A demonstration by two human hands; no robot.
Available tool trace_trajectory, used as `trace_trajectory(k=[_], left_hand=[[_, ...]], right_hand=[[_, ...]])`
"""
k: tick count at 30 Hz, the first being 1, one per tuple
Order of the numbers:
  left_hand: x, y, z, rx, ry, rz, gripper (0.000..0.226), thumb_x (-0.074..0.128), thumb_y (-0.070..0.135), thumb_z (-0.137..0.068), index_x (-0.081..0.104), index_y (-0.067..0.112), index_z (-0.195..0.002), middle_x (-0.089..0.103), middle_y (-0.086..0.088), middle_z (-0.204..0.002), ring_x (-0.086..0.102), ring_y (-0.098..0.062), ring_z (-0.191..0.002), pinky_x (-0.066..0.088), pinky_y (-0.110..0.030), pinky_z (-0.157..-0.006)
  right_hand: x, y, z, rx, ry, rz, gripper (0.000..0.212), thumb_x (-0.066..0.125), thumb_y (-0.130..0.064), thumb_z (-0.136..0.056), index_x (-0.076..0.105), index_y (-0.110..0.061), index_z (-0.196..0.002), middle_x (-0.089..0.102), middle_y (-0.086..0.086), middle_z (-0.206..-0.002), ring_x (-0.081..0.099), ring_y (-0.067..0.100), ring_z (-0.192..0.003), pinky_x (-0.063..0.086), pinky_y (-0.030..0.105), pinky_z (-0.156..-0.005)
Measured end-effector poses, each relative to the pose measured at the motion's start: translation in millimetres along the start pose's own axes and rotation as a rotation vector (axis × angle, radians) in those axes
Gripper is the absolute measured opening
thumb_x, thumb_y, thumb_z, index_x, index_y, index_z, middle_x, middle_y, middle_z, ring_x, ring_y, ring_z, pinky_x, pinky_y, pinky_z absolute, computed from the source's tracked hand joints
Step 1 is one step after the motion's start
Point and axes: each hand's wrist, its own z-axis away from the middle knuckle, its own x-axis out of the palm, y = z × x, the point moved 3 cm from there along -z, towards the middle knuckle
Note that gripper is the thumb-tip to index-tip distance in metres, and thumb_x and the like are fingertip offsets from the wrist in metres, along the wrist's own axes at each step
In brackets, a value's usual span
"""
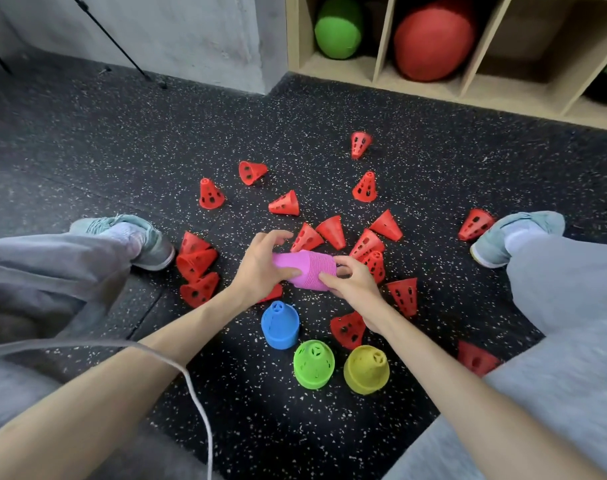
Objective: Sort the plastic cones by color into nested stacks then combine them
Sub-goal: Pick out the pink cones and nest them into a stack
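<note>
Plastic of this thin, perforated kind looks light and stiff with a little give at the rim, so the pink stack [303, 270], many cones nested tight, should behave as one ribbed, fairly rigid lump. Its smooth sides could slip apart if gripped only at one end; holding tip and open base at once seems the safest hold.

That is how it is held. The stack lies sideways above the speckled floor [87, 133], in the middle of the scene. The left hand [264, 268] curls around the narrow tip end, thumb along the near side. The right hand [350, 282] pinches the wide rim, its fingers reaching around to the open base. Both forearms reach forward from the near edge, wrists angled inward.

Just nearer stand the blue stack [280, 325], green stack [314, 363] and yellow stack [367, 368], upright. Loose red cones [331, 232] lie scattered around and beyond, unsorted.
</note>
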Motion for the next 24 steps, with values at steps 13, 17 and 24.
trace_trajectory(k=[13, 17, 24], left_hand=[[33.1, -23.2, -8.4, -0.042, -0.087, 0.057, 0.056, 0.089, 0.011, -0.076, 0.065, 0.025, -0.125, 0.07, 0.004, -0.109, 0.067, -0.01, -0.098, 0.051, -0.021, -0.088], [39.1, -21.4, -10.0, -0.033, -0.095, 0.075, 0.055, 0.088, 0.011, -0.077, 0.065, 0.024, -0.126, 0.071, 0.006, -0.112, 0.066, -0.007, -0.099, 0.042, -0.003, -0.08], [51.2, -1.5, -11.1, -0.008, -0.139, 0.015, 0.04, 0.086, 0.022, -0.081, 0.07, 0.03, -0.117, 0.072, 0.011, -0.109, 0.066, -0.009, -0.096, 0.054, -0.028, -0.085]], right_hand=[[1.6, 38.4, -13.8, 0.202, -0.186, 0.083, 0.065, 0.071, -0.011, -0.091, 0.045, -0.032, -0.147, 0.07, 0.006, -0.118, 0.065, 0.016, -0.11, 0.041, 0.03, -0.091], [-2.9, 41.2, -9.3, 0.186, -0.247, 0.094, 0.061, 0.071, -0.012, -0.093, 0.049, -0.032, -0.146, 0.068, 0.006, -0.124, 0.063, 0.01, -0.111, 0.042, 0.025, -0.089], [-24.3, 43.7, 0.6, 0.11, -0.243, 0.102, 0.047, 0.071, -0.012, -0.092, 0.061, -0.03, -0.134, 0.066, -0.003, -0.125, 0.06, 0.005, -0.119, 0.051, 0.022, -0.093]])
